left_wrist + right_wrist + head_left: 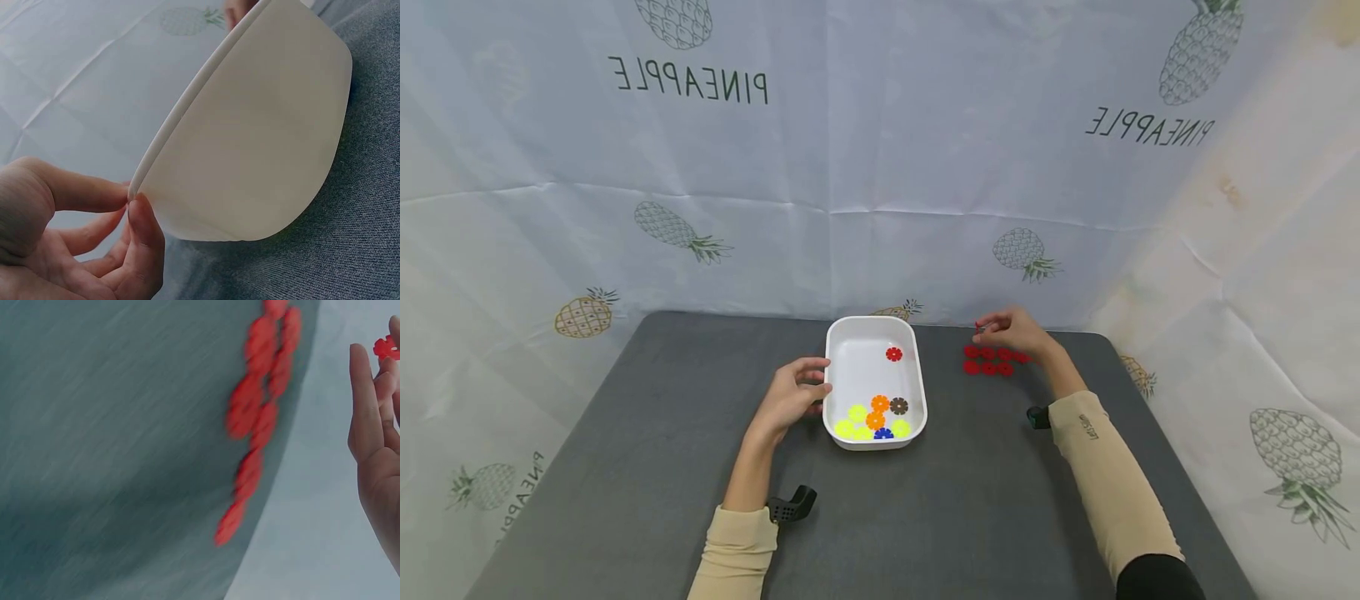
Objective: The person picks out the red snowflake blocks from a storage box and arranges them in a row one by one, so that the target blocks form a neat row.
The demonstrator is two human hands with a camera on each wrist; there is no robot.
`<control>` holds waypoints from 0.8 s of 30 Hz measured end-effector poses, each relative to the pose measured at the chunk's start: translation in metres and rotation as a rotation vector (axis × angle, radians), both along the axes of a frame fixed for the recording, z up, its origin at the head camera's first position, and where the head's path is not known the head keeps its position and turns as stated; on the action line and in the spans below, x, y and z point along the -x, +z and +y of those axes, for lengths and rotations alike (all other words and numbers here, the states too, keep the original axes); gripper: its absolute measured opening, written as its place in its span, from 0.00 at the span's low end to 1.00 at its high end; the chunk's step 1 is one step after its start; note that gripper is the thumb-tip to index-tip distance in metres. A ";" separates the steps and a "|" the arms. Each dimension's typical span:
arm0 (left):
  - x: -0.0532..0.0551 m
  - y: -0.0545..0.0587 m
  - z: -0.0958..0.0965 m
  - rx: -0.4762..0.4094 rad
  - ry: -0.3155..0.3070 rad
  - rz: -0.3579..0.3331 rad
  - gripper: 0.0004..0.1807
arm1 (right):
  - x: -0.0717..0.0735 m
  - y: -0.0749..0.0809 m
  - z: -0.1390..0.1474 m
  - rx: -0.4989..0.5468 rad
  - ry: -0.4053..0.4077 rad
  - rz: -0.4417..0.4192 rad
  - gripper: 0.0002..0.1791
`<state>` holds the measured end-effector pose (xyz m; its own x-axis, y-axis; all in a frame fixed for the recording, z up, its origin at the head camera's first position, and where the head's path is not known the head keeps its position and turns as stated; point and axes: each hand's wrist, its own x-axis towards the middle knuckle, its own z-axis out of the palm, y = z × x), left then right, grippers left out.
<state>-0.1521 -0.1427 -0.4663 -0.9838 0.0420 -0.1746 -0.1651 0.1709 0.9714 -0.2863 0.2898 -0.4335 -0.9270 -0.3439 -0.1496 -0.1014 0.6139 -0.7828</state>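
Observation:
My left hand (788, 394) pinches the left rim of a white plastic tray (861, 358) between thumb and fingers. The left wrist view shows the grip at the rim close up, along the outside wall of the tray (256, 125). In the tray lie several yellow notched plastic discs (857, 412), two orange ones (880, 403), a brown one (898, 406), a blue one (883, 433) and a red one (893, 354). To the right, my right hand (1018, 332) holds a red notched disc (386, 348) in its fingertips, above rows of red discs (988, 367).
A grey cloth-covered table (970, 508) carries everything. White curtains (880, 150) with pineapple prints hang behind it and at both sides. The rows of red discs lie near the table's back edge, right of the tray.

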 end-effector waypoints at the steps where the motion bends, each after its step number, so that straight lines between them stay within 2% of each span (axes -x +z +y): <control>1: 0.000 0.000 0.000 0.001 0.000 -0.001 0.28 | -0.002 -0.002 0.006 -0.011 0.002 -0.003 0.28; 12: 0.000 0.000 -0.002 0.004 0.002 0.002 0.27 | -0.017 -0.021 0.056 -0.127 -0.020 -0.028 0.27; 24: 0.000 0.000 -0.001 0.008 0.003 -0.001 0.26 | -0.028 -0.028 0.075 -0.173 -0.070 -0.088 0.24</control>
